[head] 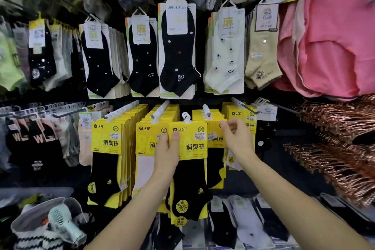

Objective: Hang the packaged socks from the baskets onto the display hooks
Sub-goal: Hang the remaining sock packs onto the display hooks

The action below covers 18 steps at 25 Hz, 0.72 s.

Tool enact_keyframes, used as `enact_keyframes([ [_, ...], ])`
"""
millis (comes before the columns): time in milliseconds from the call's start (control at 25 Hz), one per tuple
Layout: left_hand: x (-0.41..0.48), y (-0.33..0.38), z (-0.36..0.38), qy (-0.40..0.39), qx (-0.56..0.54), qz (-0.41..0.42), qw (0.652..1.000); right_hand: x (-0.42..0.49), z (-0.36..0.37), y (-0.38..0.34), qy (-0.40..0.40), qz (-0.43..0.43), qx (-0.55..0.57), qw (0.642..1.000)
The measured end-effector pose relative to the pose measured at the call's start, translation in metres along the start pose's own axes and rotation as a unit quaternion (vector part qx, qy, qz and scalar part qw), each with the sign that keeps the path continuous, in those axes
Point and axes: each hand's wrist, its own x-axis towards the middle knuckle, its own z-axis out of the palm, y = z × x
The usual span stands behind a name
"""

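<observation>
Yellow sock pack [188,144] in left hand [166,154]

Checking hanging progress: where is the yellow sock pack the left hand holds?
Head view, centre: the yellow sock pack is in the left hand, unhung, before the lower row between two display hooks.

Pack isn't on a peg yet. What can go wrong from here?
1. The left hand pinches the pack at one edge only, and its hanger is free between pegs. It may twist or slip.
2. The peg to its right looks loaded nearly to the tip, so another pack might not seat or could slide off.
3. The right hand is close to the hung packs and could knock them.
</observation>
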Motion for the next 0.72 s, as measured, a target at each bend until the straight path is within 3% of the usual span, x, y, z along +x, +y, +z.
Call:
enact_keyframes([
  [160, -0.008, 0.002, 0.022, -0.036, -0.035, -0.015, 0.999, -0.014, -0.005, -0.01, -0.1, -0.047, -0.022, 0.994],
  [360, -0.008, -0.001, 0.019, -0.018, -0.001, -0.016, 1.0, -0.011, -0.016, -0.002, -0.079, 0.035, 0.079, 0.993],
  [720, 0.004, -0.002, -0.027, 0.048, 0.008, 0.005, 0.999, 0.004, -0.003, -0.008, -0.029, 0.04, 0.02, 0.999],
])
